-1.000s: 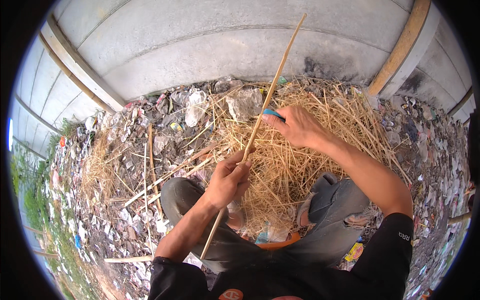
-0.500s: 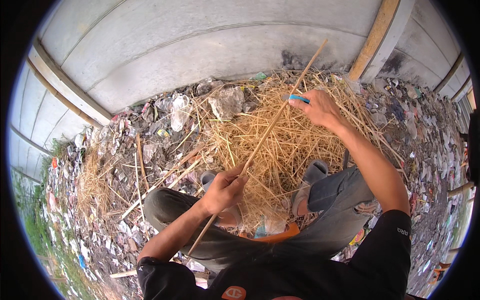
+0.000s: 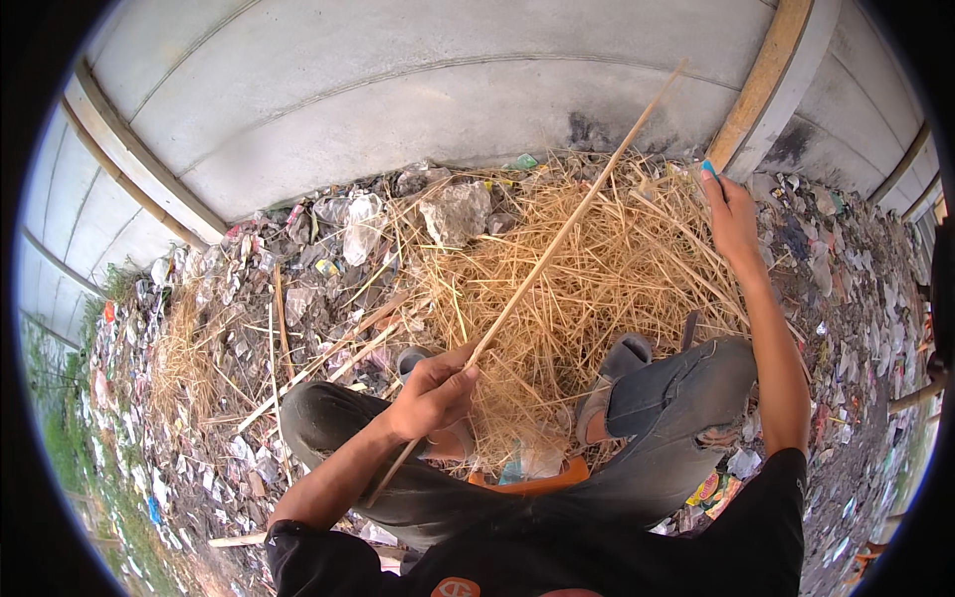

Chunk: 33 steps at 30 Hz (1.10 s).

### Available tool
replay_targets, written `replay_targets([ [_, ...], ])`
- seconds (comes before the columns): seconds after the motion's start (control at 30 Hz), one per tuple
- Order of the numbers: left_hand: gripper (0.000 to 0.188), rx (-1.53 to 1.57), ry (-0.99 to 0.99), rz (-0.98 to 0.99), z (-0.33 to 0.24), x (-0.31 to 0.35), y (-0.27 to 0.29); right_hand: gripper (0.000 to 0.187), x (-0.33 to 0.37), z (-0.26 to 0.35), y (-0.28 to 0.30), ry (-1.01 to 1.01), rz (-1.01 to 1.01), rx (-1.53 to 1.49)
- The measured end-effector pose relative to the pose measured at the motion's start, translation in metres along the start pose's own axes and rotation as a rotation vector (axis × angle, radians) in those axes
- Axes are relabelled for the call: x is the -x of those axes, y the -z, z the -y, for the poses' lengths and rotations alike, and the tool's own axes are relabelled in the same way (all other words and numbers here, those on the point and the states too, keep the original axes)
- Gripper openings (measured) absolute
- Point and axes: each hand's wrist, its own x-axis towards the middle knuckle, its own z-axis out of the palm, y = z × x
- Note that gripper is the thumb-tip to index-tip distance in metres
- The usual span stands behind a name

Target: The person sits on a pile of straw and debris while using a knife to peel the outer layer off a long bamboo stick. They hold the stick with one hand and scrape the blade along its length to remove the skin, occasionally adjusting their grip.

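Note:
A long, thin bamboo stick (image 3: 557,244) slants across my lap, from beside my left thigh up toward the wall. My left hand (image 3: 433,396) is closed round its lower part, above my left knee. Out to the right, clear of the stick, my right hand (image 3: 734,221) grips a small blue-handled knife (image 3: 708,169). Only the blue end of the knife shows past the fingers; its blade cannot be made out. Beneath the stick lies a broad heap of straw-coloured shavings (image 3: 597,289), spread between and beyond my feet.
A concrete panel wall (image 3: 398,109) rises beyond the heap, with a wooden post (image 3: 761,85) at its right. A pale rock (image 3: 456,213) lies by the wall. Scrap plastic litters the ground, and loose bamboo strips (image 3: 282,318) lie at the left. An orange seat edge (image 3: 537,483) shows between my legs.
My right hand with the knife has swung off the stick, out to the right. The stick's far end has shifted slightly right and up; my left hand still holds it, slightly lower.

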Motion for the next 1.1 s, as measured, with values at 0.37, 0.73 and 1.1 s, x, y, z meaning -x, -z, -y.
replay_targets([
  [0.37,0.047,0.018,-0.153,-0.166,-0.022,-0.050,-0.030,0.056,0.095,0.145,-0.069,0.409,0.720,-0.118],
  [0.73,0.032,-0.118,-0.228,-0.151,-0.006,-0.044,-0.029,0.061,0.103,0.148,-0.070,0.521,0.674,-0.065],
  [1.1,0.054,-0.141,-0.084,-0.062,0.014,-0.011,-0.021,0.066,0.011,0.047,-0.063,0.094,0.273,0.023],
])
